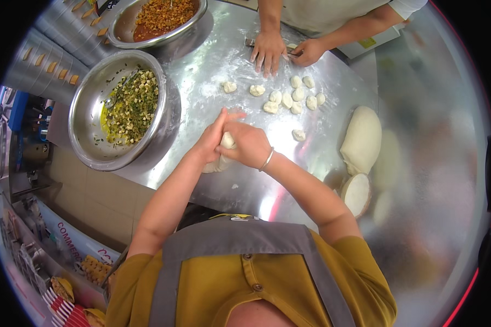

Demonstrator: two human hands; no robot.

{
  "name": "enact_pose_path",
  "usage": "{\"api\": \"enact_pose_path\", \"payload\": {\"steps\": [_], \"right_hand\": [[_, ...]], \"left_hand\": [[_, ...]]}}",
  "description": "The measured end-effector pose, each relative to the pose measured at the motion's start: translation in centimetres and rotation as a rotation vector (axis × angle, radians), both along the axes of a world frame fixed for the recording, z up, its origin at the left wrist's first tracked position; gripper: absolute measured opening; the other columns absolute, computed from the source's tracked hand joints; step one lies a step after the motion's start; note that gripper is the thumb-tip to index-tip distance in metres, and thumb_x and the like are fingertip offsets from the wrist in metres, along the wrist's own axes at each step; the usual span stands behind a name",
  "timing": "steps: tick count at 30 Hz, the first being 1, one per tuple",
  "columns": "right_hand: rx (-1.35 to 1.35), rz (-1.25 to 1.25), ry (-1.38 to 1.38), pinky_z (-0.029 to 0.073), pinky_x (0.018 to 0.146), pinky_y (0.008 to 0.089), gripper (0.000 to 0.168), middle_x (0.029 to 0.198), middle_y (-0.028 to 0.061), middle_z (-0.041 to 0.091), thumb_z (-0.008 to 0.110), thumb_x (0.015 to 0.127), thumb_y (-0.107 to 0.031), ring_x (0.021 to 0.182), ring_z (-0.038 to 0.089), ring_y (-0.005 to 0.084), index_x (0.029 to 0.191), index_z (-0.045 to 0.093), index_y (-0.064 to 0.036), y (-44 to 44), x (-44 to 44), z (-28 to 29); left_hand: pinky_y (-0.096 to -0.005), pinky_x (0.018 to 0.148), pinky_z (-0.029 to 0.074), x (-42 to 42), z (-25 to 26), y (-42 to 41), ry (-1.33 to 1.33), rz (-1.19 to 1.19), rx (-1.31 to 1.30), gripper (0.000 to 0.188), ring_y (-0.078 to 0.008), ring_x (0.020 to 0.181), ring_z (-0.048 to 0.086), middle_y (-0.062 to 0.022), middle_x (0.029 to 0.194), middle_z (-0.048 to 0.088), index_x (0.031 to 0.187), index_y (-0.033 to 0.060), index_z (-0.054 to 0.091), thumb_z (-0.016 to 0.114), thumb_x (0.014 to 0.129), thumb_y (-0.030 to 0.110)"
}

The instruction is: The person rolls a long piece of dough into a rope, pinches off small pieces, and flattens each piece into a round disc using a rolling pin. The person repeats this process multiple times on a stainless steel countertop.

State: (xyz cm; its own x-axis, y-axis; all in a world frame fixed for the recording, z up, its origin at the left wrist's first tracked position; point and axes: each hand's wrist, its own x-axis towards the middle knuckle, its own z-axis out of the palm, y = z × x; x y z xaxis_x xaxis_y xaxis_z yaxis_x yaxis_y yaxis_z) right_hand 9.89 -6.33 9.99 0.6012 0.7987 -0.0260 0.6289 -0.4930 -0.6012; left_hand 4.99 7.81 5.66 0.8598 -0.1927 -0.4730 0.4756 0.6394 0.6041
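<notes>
My left hand (211, 137) and my right hand (248, 144) meet over the steel worktop, both gripping a piece of pale dough. A rounded end of the dough (228, 140) bulges between the right thumb and fingers. More of the dough (217, 164) hangs below, partly hidden by my hands. The left fingers stretch out past the dough, and some are hidden behind the right hand. Beyond my hands lie several small dough pieces (286, 100) on the floured metal. A single dough piece (298, 135) rests to the right of my right hand.
On the left stand a steel bowl of chopped green filling (133, 108) and a bowl of reddish-brown filling (165, 18). A large dough mass (362, 137) and a white-topped round container (356, 195) sit right. Opposite, a co-worker's hands (270, 51) hold a rolling pin (250, 42).
</notes>
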Motion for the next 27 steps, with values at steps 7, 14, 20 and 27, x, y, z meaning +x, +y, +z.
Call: {"api": "enact_pose_path", "payload": {"steps": [7,14,20,27], "right_hand": [[0.058,-0.193,-0.016,0.055,0.068,0.0433,0.034,0.086,0.0175,0.069,0.072,0.084,-0.032,0.077,0.069,0.037,0.103,0.061,-0.007,0.4,0.6,-0.1],[-0.146,-0.391,-0.034,0.056,0.075,0.0462,0.044,0.093,0.0259,0.068,0.072,0.084,-0.035,0.084,0.069,0.0419,0.107,0.057,0.0,0.9,4.0,-5.1],[-0.332,-0.322,-0.049,0.053,0.092,0.0445,0.08,0.139,0.0255,0.048,0.071,0.085,-0.054,0.116,0.061,0.039,0.139,0.049,0.001,-1.0,6.1,-3.0],[-0.03,0.047,-0.03,0.054,0.078,0.042,0.051,0.108,0.014,0.067,0.072,0.086,-0.047,0.097,0.067,0.0318,0.116,0.063,-0.006,0.4,-0.9,1.3]], "left_hand": [[-0.0345,0.077,0.056,-1.4,-2.0,-1.0,-0.119,0.063,-0.055,0.047,-0.0202,0.09,0.067,-0.0126,0.105,0.067,0.132,0.0031,0.054,0.034,0.109,0.04],[-0.0322,0.054,0.044,-3.5,-6.9,-4.4,-0.282,0.17,0.621,0.054,-0.0176,0.05,0.051,-0.0076,0.057,0.053,0.072,0.0058,0.056,0.03,0.108,0.037],[-0.0287,0.047,0.04,-2.2,-1.2,-0.7,-0.15,0.069,-0.029,0.068,-0.0158,0.047,0.048,-0.0105,0.07,0.059,0.115,0.0035,0.059,0.019,0.107,0.058],[-0.0363,0.086,0.057,-0.7,1.2,-0.6,0.019,0.131,-0.025,0.079,-0.0199,0.11,0.063,-0.0096,0.133,0.057,0.156,0.0141,0.034,0.027,0.101,0.07]]}}
